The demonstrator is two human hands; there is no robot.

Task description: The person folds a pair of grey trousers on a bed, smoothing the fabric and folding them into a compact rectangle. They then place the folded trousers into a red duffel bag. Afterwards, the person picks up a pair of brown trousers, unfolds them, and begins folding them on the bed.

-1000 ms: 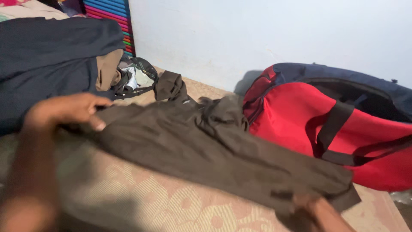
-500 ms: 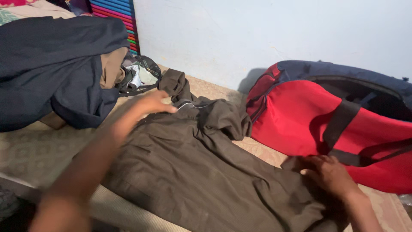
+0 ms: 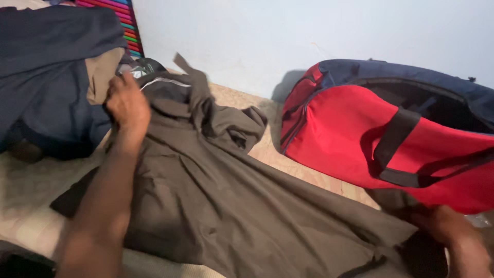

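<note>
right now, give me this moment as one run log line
left hand: grips collar end of brown garment | right hand: on its hem | red duffel bag: open, beside garment | navy clothes: piled left

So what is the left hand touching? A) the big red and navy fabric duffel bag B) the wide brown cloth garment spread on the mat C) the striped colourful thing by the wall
B: the left hand rests on the upper end of the brown cloth garment, apart from the red and navy duffel bag.
</note>
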